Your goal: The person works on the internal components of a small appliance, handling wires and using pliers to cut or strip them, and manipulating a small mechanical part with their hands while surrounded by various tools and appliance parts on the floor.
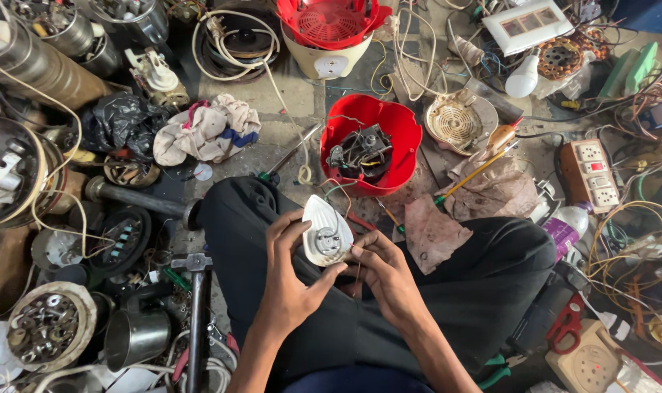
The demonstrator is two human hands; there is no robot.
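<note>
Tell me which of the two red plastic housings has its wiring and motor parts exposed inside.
The red housing just beyond the person's knees: it lies open with dark parts and wires inside. The other, red grille housing at the top edge sits on a cream base.

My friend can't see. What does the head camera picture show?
A left hand and right hand hold a small white appliance panel with thin wires over a lap in black trousers. Ahead sits a red plastic housing holding a motor, amid tools, cables and parts on the floor.

Two hands, the left hand (291,273) and right hand (385,276), one white panel (325,231), one red housing (374,142), one bulb (524,78), one hammer (194,298), one red scissors (566,324).
</note>
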